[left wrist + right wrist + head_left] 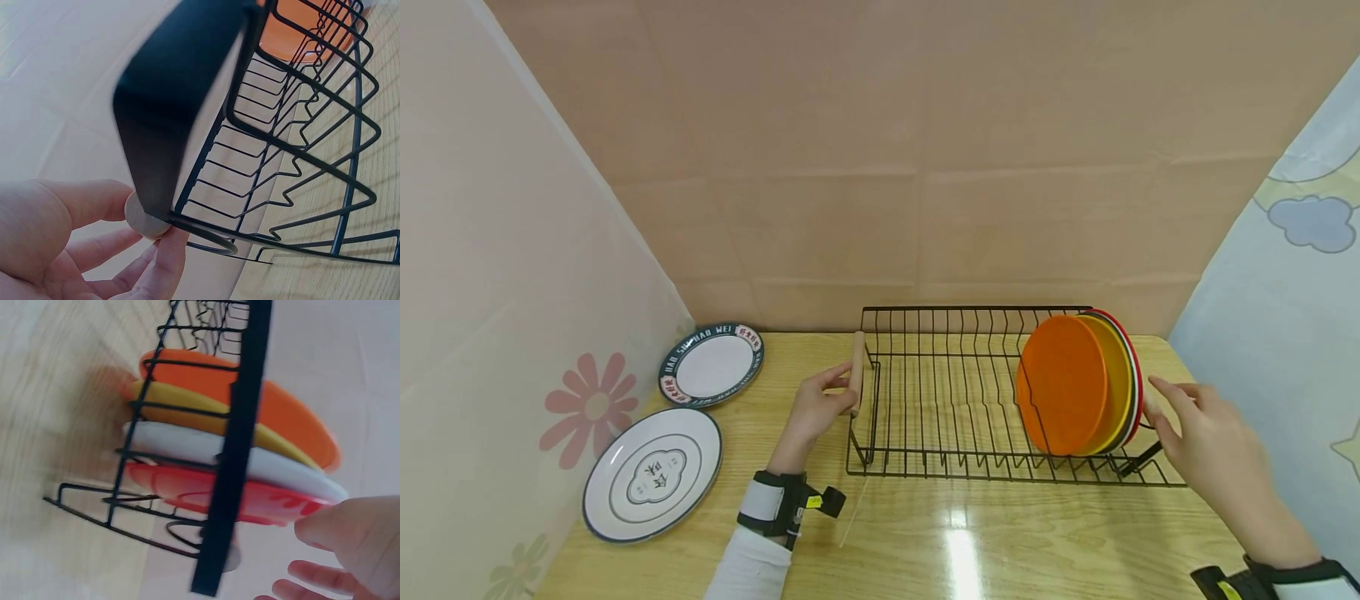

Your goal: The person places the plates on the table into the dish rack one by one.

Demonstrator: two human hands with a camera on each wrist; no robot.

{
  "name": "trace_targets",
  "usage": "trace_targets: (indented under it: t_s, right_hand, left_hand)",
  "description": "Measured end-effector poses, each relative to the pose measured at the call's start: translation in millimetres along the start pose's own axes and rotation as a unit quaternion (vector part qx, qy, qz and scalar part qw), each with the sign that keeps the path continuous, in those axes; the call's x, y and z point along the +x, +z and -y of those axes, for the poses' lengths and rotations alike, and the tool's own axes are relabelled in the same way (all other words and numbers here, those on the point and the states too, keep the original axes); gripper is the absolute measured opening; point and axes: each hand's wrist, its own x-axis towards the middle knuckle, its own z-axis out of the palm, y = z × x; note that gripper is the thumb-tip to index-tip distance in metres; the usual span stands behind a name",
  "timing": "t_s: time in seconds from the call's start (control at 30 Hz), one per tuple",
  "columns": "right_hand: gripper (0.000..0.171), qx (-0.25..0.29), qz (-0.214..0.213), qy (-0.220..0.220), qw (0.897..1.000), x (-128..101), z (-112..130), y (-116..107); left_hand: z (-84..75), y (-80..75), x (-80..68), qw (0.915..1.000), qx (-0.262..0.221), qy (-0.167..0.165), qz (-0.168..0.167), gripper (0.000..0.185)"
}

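Note:
My left hand (827,408) holds the wooden handle (857,373) at the left end of a black wire dish rack (940,454). In the left wrist view, the thumb and fingers pinch that round handle beside a flat black bar. Plates stand on edge at the rack's right end: an orange plate (1063,383) in front, then a yellow plate (187,403), a white plate (181,442) and a red plate (181,487). My right hand (1217,442) is beside the red plate, fingers apart, thumb tip near its rim. A second round handle end (232,555) shows below that plate.
Two more plates lie at the left: a white plate with a dark lettered rim (711,364) and a larger white plate with a printed centre (652,475). The wooden table (1000,542) meets a brown back wall (917,167), with patterned sheets on both sides.

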Motion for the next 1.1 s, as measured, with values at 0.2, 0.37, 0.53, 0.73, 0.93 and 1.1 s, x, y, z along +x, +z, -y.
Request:
trace_targets:
  t_s: [0.2,0.37,0.53,0.73,0.93,1.1]
  right_hand:
    - [0.041,0.005,0.020,0.002,1.000,-11.4,-10.0,10.3]
    - [0.033,0.013,0.019,0.002,1.000,-16.9,-15.6,21.1]
    - [0.051,0.010,0.028,0.019,0.999,-18.3,-15.2,26.2]
    - [0.049,0.003,0.041,0.047,0.998,-19.8,-12.9,28.7]
    - [0.047,0.003,0.027,0.046,0.999,-22.9,-13.0,32.0]
    - [0.046,0.005,0.006,0.035,0.999,-24.6,-13.6,36.2]
  left_hand:
    - [0.2,0.6,0.0,1.0000,-0.005,-0.005,-0.004,0.051]
    - [1.4,0.9,0.5,1.0000,-0.007,-0.001,-0.005,0.050]
    - [1.7,0.9,0.6,0.9999,-0.009,0.005,-0.005,0.050]
    - [1.7,1.4,0.8,0.9999,-0.013,0.003,-0.005,0.051]
    - [1.3,1.3,0.8,0.9999,-0.011,0.004,-0.003,0.051]
    - [1.0,0.8,0.4,0.9999,-0.009,0.000,-0.004,0.051]
